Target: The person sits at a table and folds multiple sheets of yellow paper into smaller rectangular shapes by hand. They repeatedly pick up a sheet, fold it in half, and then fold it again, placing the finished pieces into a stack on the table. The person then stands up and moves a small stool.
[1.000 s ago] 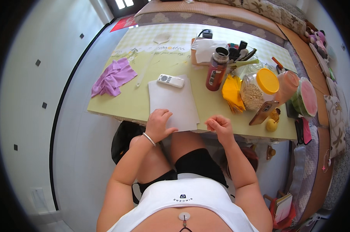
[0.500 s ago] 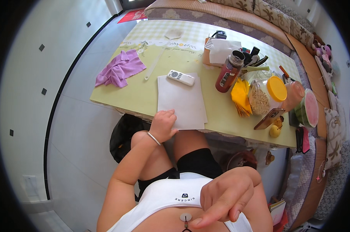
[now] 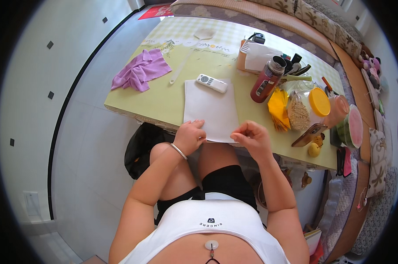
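A small stack of white paper sheets [image 3: 212,108] lies at the table's near edge, with a white remote control [image 3: 211,83] across its far end. My left hand [image 3: 191,133] rests on the stack's near left corner; its fingers lie on the top sheet and the thumb stands apart along the near edge. A silver bangle circles that wrist. At the near right corner, my right hand [image 3: 254,137] is closed, thumb and forefinger pinched together on the paper's edge. Its other fingers are curled above.
A purple cloth [image 3: 141,70] and a long-handled pale spatula [image 3: 185,61] lie to the left. On the right stand a dark red flask [image 3: 262,83], a yellow-lidded jar [image 3: 300,115], a leaning phone [image 3: 309,135] and a cut watermelon [image 3: 352,125]. A black bag [image 3: 141,149] sits below.
My right hand has come forward from in front of my chest to the paper's near right corner, its pointing finger now pinched to the thumb. My left hand stays on the paper.
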Tool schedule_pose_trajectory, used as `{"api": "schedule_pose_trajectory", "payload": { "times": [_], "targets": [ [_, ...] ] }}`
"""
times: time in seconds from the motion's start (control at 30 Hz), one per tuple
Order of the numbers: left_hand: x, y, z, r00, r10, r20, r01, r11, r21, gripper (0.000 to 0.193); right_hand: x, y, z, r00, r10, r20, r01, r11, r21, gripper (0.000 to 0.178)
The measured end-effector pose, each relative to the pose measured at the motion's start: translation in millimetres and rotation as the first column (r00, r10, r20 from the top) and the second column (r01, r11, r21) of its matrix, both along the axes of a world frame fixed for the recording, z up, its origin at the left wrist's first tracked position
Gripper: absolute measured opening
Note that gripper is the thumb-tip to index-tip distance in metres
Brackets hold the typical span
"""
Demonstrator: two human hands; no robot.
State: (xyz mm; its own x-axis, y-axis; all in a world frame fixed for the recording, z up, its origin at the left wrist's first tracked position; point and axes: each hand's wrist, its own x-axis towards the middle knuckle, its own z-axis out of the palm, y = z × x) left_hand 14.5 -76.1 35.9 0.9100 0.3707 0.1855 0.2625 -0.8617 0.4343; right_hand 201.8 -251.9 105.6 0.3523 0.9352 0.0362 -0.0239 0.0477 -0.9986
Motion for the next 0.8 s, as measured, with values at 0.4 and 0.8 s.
{"api": "schedule_pose_trajectory", "payload": {
  "times": [0.4, 0.8],
  "targets": [
    [7, 7, 6, 0.989, 0.145, 0.002, -0.139, 0.953, -0.271, 0.01, 33, 19, -97, 0.697, -0.092, 0.712, -0.007, 0.991, 0.135, 0.022],
    [7, 10, 11, 0.969, 0.249, -0.008, -0.23, 0.883, -0.409, 0.011, 43, 21, -86, 0.879, 0.052, 0.473, -0.043, 0.999, -0.03, 0.017]
  ]
}}
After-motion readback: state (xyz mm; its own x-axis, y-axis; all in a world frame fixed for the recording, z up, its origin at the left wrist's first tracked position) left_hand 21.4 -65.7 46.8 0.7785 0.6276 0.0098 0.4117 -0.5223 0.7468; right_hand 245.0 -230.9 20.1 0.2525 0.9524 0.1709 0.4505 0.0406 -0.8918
